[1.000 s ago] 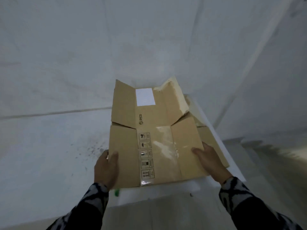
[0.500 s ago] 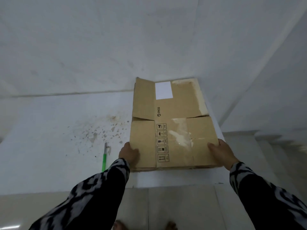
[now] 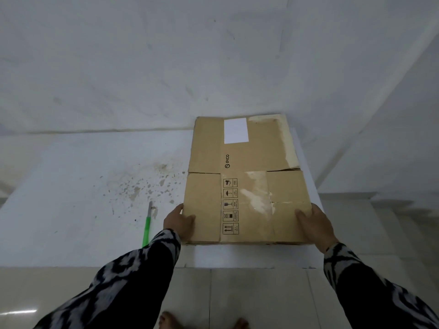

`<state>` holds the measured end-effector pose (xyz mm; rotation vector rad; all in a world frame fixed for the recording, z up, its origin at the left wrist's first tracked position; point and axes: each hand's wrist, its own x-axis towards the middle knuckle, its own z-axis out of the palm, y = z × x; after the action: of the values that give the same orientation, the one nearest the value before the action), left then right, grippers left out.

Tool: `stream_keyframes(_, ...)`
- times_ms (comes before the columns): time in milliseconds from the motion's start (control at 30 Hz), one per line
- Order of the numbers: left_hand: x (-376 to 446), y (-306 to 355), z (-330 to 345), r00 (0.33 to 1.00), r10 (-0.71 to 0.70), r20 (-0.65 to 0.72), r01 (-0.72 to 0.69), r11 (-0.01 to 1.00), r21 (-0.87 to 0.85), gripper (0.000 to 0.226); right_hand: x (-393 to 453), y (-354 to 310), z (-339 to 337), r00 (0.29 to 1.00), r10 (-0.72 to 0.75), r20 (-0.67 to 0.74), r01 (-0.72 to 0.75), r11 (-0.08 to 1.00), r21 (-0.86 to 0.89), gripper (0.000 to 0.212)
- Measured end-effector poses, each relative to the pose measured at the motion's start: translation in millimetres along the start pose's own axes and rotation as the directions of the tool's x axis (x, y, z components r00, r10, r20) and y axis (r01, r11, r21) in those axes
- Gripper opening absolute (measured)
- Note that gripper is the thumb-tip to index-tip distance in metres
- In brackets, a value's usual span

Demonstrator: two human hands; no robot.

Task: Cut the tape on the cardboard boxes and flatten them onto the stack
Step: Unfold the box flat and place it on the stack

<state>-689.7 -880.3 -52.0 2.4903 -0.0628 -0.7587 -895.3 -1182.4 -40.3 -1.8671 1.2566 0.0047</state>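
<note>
A flattened brown cardboard box (image 3: 247,181) with a white label and printed handling symbols lies flat on the right part of a white ledge (image 3: 95,186), on top of other flat cardboard whose edge shows beneath its near side. My left hand (image 3: 179,222) grips the box's near left edge, thumb on top. My right hand (image 3: 313,224) grips the near right corner, thumb on top. A green-handled cutter (image 3: 147,225) lies on the ledge just left of my left hand.
A white wall rises behind the ledge, with a corner to the right. Brown stains speckle the ledge left of the box. Beige floor tiles (image 3: 237,293) run below the ledge, where toes of both my feet show. Steps descend at the right.
The box's raised far flaps have dropped and it now lies flat on the stack. Both hands moved down with it, still on the near corners. The cutter has come into view.
</note>
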Motion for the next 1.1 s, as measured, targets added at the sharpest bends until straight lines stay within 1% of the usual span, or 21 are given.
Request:
stream_keyframes(100,2,-2,3,1.0,-0.015,-0.007,0.015,1.0,0.021,0.06,2,1,4,1.0,0.014,-0.024,-0.015,0.999,-0.039,0.057)
stream_keyframes(167,5,0,3,0.998,-0.07,-0.006,0.07,0.998,0.005,0.058,1,0,5,0.996,0.05,-0.072,-0.055,0.997,-0.059,0.059)
stream_keyframes(233,6,5,3,0.994,-0.111,-0.013,0.112,0.993,0.025,0.053,0,-2,6,0.993,0.07,-0.097,-0.074,0.997,-0.031,0.061)
stream_keyframes(300,7,9,5,0.997,-0.074,0.016,0.073,0.995,0.07,0.051,-2,-3,9,0.997,0.049,-0.056,-0.048,0.999,0.014,0.063)
stream_keyframes(367,7,12,7,0.998,-0.047,0.049,0.043,0.995,0.086,0.052,-2,-2,12,0.999,0.038,-0.003,-0.038,0.999,0.007,0.063)
stream_keyframes(533,7,13,11,0.996,-0.07,0.055,0.061,0.987,0.149,0.049,0,2,14,0.995,0.077,0.064,-0.076,0.997,-0.02,0.066)
stream_keyframes(700,9,10,11,0.996,-0.058,0.075,0.043,0.982,0.185,0.049,5,4,16,0.994,0.083,0.077,-0.081,0.996,-0.035,0.067)
stream_keyframes(800,5,7,4,0.994,-0.037,0.103,0.017,0.982,0.189,0.055,5,7,17,0.994,0.086,0.064,-0.085,0.996,-0.022,0.066)
stream_keyframes(867,-2,3,-4,0.994,-0.018,0.11,-0.002,0.984,0.18,0.066,2,5,17,0.996,0.085,0.01,-0.085,0.996,-0.033,0.067)
stream_keyframes(933,-13,-6,-13,0.996,0.009,0.094,-0.023,0.988,0.156,0.073,-7,-2,19,0.99,0.025,-0.138,-0.032,0.998,-0.052,0.062)
stream_keyframes(967,-18,-12,-18,0.996,0.03,0.081,-0.042,0.988,0.15,0.073,-15,-8,21,0.971,-0.032,-0.237,0.021,0.999,-0.048,0.058)
stream_keyframes(1033,-25,-26,-28,0.996,0.068,0.064,-0.077,0.986,0.15,0.068,-35,-22,30,0.891,-0.174,-0.42,0.174,0.984,-0.041,0.048)
stream_keyframes(1067,-27,-34,-33,0.995,0.082,0.064,-0.091,0.985,0.148,0.064,-48,-29,36,0.852,-0.221,-0.474,0.236,0.971,-0.03,0.042)
stream_keyframes(1100,-30,-41,-39,0.993,0.093,0.072,-0.102,0.985,0.139,0.059,-60,-35,46,0.834,-0.253,-0.49,0.291,0.957,0.0,0.036)
